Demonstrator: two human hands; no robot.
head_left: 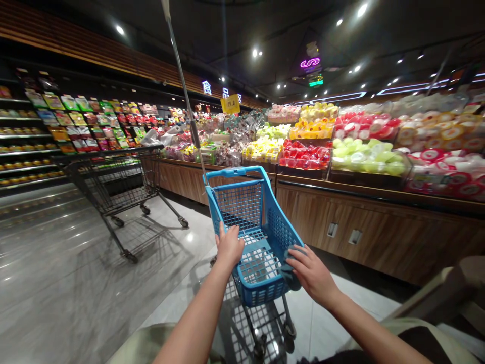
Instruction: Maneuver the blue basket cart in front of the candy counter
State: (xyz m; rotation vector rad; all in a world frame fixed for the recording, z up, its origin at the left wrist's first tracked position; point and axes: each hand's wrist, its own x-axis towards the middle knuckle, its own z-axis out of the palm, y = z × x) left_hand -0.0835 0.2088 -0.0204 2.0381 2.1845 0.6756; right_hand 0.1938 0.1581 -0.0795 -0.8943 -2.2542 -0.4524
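Two hands, fingers curled closed over the rim, gripping: left hand (229, 246) on the left side, right hand (312, 275) on the right side of a blue plastic shopping cart (246, 205) at 12 o'clock, arms reaching forward. Black wire shopping cart (113, 187) at 10 o'clock; packaged-goods display bins (367, 159) at 2 o'clock.

Blue mesh shopping cart (248, 212), black wire cart (113, 184)

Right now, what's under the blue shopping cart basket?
Under the blue basket are the cart's wire lower rack and castor wheels on the pale floor; the basket hides anything further forward.
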